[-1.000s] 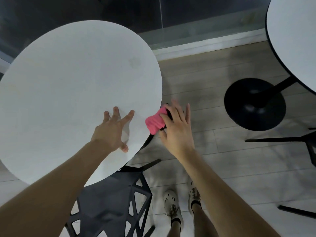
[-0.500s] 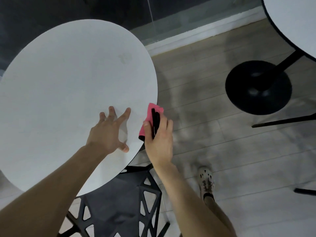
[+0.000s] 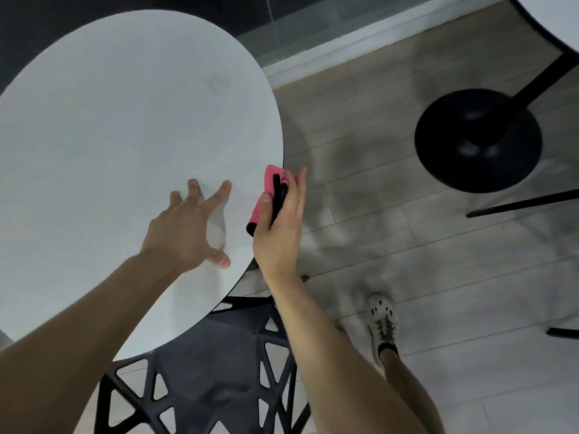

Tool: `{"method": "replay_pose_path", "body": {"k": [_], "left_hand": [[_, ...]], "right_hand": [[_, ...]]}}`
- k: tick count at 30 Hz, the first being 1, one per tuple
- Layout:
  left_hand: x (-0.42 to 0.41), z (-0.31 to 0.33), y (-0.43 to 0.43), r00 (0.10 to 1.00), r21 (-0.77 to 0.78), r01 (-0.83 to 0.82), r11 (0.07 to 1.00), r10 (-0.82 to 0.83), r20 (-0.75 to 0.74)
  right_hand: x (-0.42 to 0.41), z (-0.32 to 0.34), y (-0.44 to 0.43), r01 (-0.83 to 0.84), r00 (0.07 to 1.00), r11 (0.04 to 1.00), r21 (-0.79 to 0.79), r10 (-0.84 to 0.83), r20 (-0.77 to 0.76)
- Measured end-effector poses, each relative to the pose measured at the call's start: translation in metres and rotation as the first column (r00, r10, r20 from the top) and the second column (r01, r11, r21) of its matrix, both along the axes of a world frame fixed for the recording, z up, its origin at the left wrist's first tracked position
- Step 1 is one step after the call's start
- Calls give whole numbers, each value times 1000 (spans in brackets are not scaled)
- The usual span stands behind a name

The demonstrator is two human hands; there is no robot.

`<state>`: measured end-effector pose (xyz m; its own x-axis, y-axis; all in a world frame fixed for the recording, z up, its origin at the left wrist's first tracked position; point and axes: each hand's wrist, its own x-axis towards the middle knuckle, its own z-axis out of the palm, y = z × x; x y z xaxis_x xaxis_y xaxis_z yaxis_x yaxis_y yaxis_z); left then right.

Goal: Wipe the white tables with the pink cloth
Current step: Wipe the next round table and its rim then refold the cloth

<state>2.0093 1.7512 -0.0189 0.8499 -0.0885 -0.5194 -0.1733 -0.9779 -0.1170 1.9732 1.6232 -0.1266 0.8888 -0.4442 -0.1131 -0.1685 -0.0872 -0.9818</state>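
Head view, right hand [image 3: 280, 233]: grips the pink cloth [image 3: 266, 189], thumb on top, fingers reaching past the rim.
Pink cloth: bunched against the right edge of the round white table [image 3: 109, 136], at its dark rim.
Left hand [image 3: 185, 233]: relaxed, fingers spread, resting on the tabletop just beside the cloth.
Black chair [image 3: 203, 371]: partly under the table's near edge.
Shoe [image 3: 383, 317]: on the pale plank floor [image 3: 376, 145], right of the chair.
Second white table [image 3: 557, 20]: top right corner, above its round black base [image 3: 477, 142].
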Motion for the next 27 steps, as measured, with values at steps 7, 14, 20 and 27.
{"method": "replay_pose_path", "body": {"k": [7,14,20,27], "left_hand": [[-6,-1,-1,999,20,37,999,-37,12],[-1,-1,-3,1000,20,23,1000,-23,0],[-2,2,0,1000,18,1,1000,-1,-8],[-3,2,-4,1000,23,7,1000,-7,-10]], "right_hand": [[-58,6,31,-35,999,999,-16,36,28],[72,7,-45,-221,974,970,-105,213,-78],[61,9,-38,-150,987,988,22,151,-62],[4,6,-43,35,990,999,37,-29,-139]]}}
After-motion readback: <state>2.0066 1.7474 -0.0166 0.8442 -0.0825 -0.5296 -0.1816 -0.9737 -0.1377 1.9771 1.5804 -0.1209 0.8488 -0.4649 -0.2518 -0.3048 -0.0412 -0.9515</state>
